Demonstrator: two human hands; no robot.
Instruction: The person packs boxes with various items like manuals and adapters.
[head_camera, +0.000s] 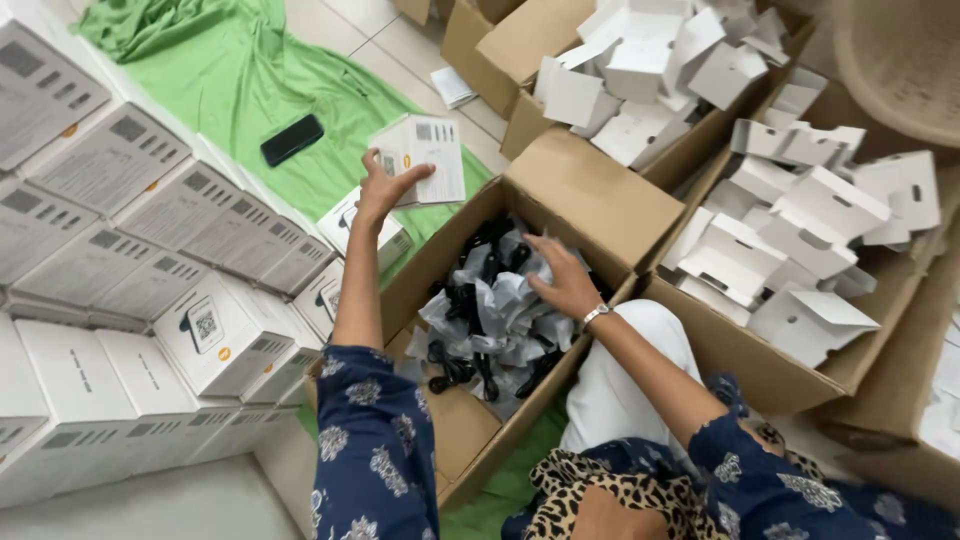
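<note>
Blue floral sleeves (372, 450) extend forward: left hand (381, 188) pinches a white product box (425, 155) above the green cloth (250, 90), right hand (563, 280), fingers spread, presses bagged black cables (490, 310) inside the open carton (590, 190); the box, gripped by one edge, may slip.

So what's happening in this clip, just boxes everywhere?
A person sitting on the floor holds a small white printed carton up in the left hand. The right hand reaches into an open brown cardboard box of black cables in clear bags. Stacked white cartons lie to the left; boxes of folded white card inserts to the right.
</note>
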